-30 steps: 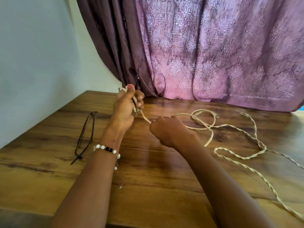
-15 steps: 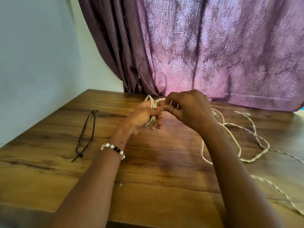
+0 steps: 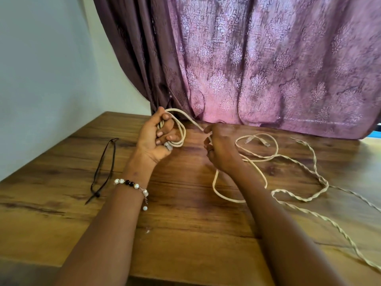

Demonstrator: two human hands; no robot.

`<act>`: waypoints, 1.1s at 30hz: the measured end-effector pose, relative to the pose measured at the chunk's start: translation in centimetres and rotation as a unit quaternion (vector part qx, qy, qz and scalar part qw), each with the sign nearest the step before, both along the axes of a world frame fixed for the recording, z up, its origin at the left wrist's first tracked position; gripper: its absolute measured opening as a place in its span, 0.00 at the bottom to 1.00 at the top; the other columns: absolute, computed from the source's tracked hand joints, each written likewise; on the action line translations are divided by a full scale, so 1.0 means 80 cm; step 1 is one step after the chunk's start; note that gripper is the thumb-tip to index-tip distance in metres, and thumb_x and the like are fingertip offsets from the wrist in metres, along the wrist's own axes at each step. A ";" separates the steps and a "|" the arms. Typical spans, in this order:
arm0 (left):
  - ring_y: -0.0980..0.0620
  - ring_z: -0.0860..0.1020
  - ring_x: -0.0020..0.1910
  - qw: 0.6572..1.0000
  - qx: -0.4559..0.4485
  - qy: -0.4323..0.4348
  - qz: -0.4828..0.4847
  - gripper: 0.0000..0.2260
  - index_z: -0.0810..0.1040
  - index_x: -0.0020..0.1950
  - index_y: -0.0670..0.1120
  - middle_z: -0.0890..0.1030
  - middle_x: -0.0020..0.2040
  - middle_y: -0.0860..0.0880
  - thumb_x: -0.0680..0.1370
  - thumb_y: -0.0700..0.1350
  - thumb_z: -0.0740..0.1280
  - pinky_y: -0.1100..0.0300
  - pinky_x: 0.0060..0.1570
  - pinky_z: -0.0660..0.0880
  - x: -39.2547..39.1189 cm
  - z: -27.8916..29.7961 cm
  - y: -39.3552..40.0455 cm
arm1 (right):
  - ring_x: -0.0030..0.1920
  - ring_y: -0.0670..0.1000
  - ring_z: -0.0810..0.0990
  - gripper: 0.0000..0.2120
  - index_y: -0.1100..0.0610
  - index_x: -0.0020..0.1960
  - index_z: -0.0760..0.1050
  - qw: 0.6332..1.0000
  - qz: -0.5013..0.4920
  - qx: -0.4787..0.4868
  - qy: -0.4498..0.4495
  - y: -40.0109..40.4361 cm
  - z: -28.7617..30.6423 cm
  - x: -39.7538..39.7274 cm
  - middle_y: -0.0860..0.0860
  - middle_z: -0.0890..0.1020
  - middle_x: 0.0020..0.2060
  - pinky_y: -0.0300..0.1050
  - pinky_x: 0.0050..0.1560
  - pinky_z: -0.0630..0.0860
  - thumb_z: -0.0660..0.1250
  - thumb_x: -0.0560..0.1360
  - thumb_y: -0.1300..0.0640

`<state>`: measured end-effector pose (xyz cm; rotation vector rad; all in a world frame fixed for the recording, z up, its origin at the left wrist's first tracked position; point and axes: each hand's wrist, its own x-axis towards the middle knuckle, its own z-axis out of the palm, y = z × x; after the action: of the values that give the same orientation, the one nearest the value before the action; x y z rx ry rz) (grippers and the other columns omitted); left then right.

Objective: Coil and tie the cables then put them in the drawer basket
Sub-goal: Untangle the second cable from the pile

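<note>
A cream round cable [image 3: 216, 182] runs across the wooden table. My left hand [image 3: 154, 137] is closed around a small coil of it, with two loops and a plug end hanging under the fingers. My right hand [image 3: 220, 147] pinches the same cable a short way to the right, and the stretch between the hands arcs upward. The rest of the cable loops on the table under my right wrist. A second, twisted cream cable [image 3: 315, 168] lies loose at the right. The drawer basket is out of view.
A black cable tie [image 3: 105, 168] lies on the table at the left. A purple patterned curtain [image 3: 268, 65] hangs along the table's far edge. A white wall bounds the left side. The table's front edge [image 3: 185, 273] is close to me.
My hands came together above the table, then parted again. A further loop now sits in my left hand, and my right hand has slid out along the cable to the right.
</note>
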<state>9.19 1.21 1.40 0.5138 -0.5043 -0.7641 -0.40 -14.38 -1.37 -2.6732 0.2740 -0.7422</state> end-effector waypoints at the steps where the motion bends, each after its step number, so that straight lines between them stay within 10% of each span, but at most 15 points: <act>1: 0.58 0.58 0.11 1.000 -0.019 0.015 0.000 0.21 0.70 0.33 0.46 0.61 0.16 0.53 0.83 0.50 0.51 0.70 0.18 0.63 0.000 0.000 0.001 | 0.43 0.58 0.80 0.20 0.62 0.60 0.66 1.000 -0.010 0.011 0.018 0.006 -0.005 0.004 0.57 0.80 0.43 0.52 0.47 0.77 0.60 0.69 0.70; 8: 0.59 0.62 0.14 0.985 -0.069 0.082 0.136 0.16 0.74 0.44 0.42 0.69 0.20 0.52 0.83 0.49 0.53 0.69 0.22 0.69 -0.001 -0.002 -0.013 | 0.52 0.62 0.79 0.16 0.62 0.59 0.70 0.984 -0.002 -0.073 0.165 0.038 0.003 0.006 0.61 0.79 0.52 0.46 0.44 0.73 0.68 0.74 0.59; 13: 0.57 0.68 0.19 0.954 -0.078 0.104 0.269 0.12 0.75 0.56 0.42 0.85 0.40 0.46 0.83 0.48 0.57 0.65 0.29 0.74 0.025 -0.007 0.008 | 0.53 0.63 0.78 0.17 0.62 0.63 0.69 0.961 0.043 -0.142 0.233 0.064 0.017 -0.012 0.62 0.75 0.57 0.48 0.47 0.74 0.65 0.74 0.62; 18: 0.53 0.81 0.29 0.963 0.085 -0.049 0.252 0.15 0.71 0.66 0.42 0.83 0.55 0.47 0.83 0.47 0.57 0.61 0.30 0.78 0.019 -0.017 -0.007 | 0.56 0.62 0.77 0.12 0.56 0.58 0.75 0.948 0.060 -0.271 0.154 0.063 0.046 -0.030 0.58 0.79 0.55 0.50 0.47 0.74 0.60 0.76 0.62; 21: 0.50 0.84 0.36 0.964 0.154 -0.146 0.160 0.13 0.73 0.64 0.40 0.85 0.48 0.45 0.83 0.43 0.57 0.60 0.29 0.78 -0.007 -0.009 -0.021 | 0.49 0.62 0.81 0.10 0.51 0.53 0.80 0.960 0.117 -0.256 0.003 0.050 0.060 -0.038 0.57 0.83 0.49 0.53 0.42 0.76 0.65 0.73 0.58; 26: 0.51 0.75 0.21 0.931 0.230 -0.282 0.014 0.17 0.80 0.38 0.43 0.77 0.27 0.45 0.82 0.46 0.58 0.62 0.23 0.72 -0.031 -0.014 -0.025 | 0.38 0.56 0.82 0.09 0.47 0.47 0.82 0.973 0.079 -0.172 -0.133 0.014 0.064 -0.044 0.49 0.84 0.37 0.51 0.33 0.77 0.68 0.67 0.51; 33: 0.60 0.58 0.14 0.940 0.163 -0.255 -0.157 0.23 0.75 0.43 0.38 0.65 0.18 0.50 0.73 0.60 0.67 0.70 0.19 0.63 -0.021 -0.018 -0.016 | 0.36 0.48 0.82 0.13 0.49 0.46 0.83 0.979 0.061 0.041 -0.192 -0.015 0.052 -0.029 0.46 0.84 0.36 0.51 0.38 0.78 0.65 0.72 0.42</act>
<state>7.54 -0.11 0.00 0.9674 -0.9652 -1.0318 -2.75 -15.60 2.82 -2.3795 0.0374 -1.1551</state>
